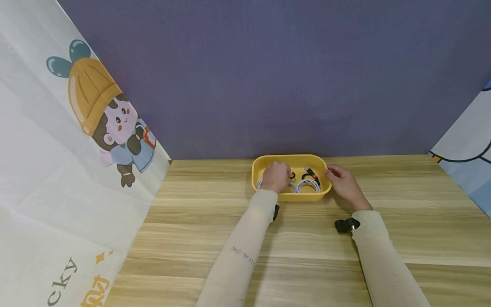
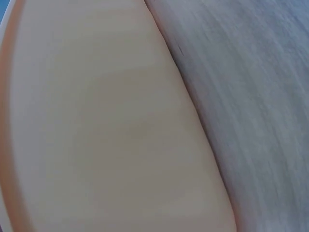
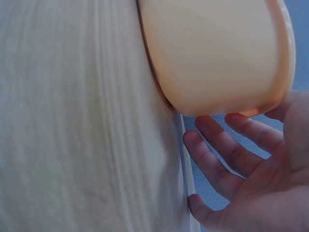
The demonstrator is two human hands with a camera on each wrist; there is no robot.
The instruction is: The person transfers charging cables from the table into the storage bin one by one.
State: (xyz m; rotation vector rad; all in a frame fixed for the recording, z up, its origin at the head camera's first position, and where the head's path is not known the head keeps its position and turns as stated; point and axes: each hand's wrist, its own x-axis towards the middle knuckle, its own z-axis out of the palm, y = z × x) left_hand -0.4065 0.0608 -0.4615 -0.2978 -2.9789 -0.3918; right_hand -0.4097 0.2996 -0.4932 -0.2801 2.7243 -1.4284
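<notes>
A yellow plastic bin (image 1: 303, 197) stands near the back of the wooden table. Inside it lie coiled white cables (image 1: 308, 186) and a black cable (image 1: 309, 171) with a red part. My left hand (image 1: 277, 176) reaches down into the bin's left half, fingers curled. A small black loop (image 1: 293, 175) shows beside its fingertips; whether they hold anything is hidden. At the bin's right end, my right hand (image 3: 256, 169) has its thumb at the rim and fingertips against the outer wall. In the left wrist view only the bin's side wall (image 2: 111, 116) and table appear.
The wooden table (image 1: 307, 256) stretches in front of and beside the bin. A dark blue-grey panel (image 1: 287, 76) rises right behind it. On the left hangs a white sheet (image 1: 46, 179) with a cartoon figure.
</notes>
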